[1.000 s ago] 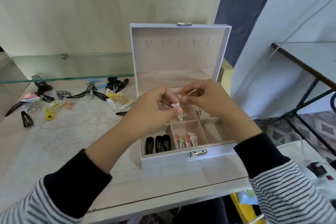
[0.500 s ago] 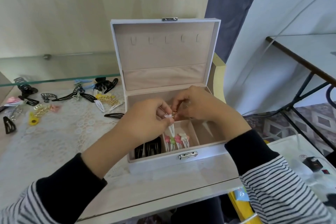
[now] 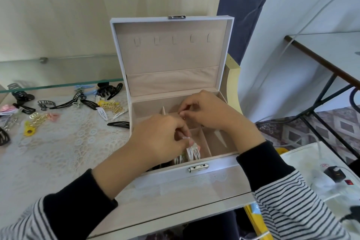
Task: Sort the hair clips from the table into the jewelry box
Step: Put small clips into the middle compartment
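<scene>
Both hands have come down from above the jewelry box (image 3: pixel 212 167) into its compartments since a second ago, when they worked a small gold clip apart in the air over the middle. Now the left hand (image 3: pixel 161 138) reaches low over the near middle compartment, fingers curled and pinched on a white snap clip (image 3: pixel 190 151) whose toothed end points down among the pink-topped clips already standing there. The right hand (image 3: pixel 210 113) sits farther back over a far compartment, thumb and forefinger closed on something small; I cannot tell what, though it is likely the gold clip. Judging by this, the pair has been separated and each piece is going to its own cell, so two more clips are about to be sorted. Many remain on the lace-covered table (image 3: pixel 58 152) to the left: black claw clips (image 3: pixel 106 89), a gold chain clip (image 3: pixel 113 106), a black snap clip (image 3: pixel 118 124) nearest the box.
</scene>
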The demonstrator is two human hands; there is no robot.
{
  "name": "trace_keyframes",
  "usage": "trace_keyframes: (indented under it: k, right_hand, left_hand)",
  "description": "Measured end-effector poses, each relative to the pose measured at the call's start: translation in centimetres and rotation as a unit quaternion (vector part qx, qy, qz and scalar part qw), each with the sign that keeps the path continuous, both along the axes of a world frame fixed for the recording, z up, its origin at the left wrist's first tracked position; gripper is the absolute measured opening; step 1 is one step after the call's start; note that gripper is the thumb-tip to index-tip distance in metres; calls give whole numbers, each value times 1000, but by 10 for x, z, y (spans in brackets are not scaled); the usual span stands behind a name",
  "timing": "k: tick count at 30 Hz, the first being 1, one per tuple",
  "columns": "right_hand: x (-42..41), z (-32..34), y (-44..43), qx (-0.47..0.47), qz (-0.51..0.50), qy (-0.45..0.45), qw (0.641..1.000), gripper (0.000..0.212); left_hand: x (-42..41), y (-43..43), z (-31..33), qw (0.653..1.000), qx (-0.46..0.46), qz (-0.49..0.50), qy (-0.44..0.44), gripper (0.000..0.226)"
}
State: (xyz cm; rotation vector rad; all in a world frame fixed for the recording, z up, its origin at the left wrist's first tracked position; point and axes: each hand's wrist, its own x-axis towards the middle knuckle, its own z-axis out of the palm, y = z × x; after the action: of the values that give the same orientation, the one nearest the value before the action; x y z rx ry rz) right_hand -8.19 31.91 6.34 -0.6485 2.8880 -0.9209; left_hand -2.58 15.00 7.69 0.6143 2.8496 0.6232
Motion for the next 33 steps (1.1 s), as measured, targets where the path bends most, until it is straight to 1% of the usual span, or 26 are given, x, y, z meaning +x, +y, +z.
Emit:
trace_keyframes:
  k: [4,6,11,19,22,27,31,33]
  right_hand:
    - [1,0,-2,-24,-21,45,998,10]
    - [1,1,-3,-22,-32,58,998,9]
    - [0,-1,-7,-2,-8,73,997,7]
    - [2,0,-9,4,-18,86,996,8]
    - [6,4,-8,-4,-26,75,997,9]
    - [16,11,-9,-32,-47,52,997,12]
    - [21,10,-19,-54,-85,84,991,14]
    - [21,9,-32,-67,-100,98,988,15]
  left_hand:
    - [2,8,0,999,-24,-14,42,18]
    - [3,11,0,998,-28,-19,59,18]
    - [5,19,-6,993,-39,-25,111,24]
    - [4,20,-7,994,-22,-23,107,32]
    - [6,16,-5,991,-16,-18,130,30]
    - [12,-2,2,979,44,20,200,21]
    - [18,-25,7,952,135,74,266,20]
    - [18,-42,5,934,161,103,303,20]
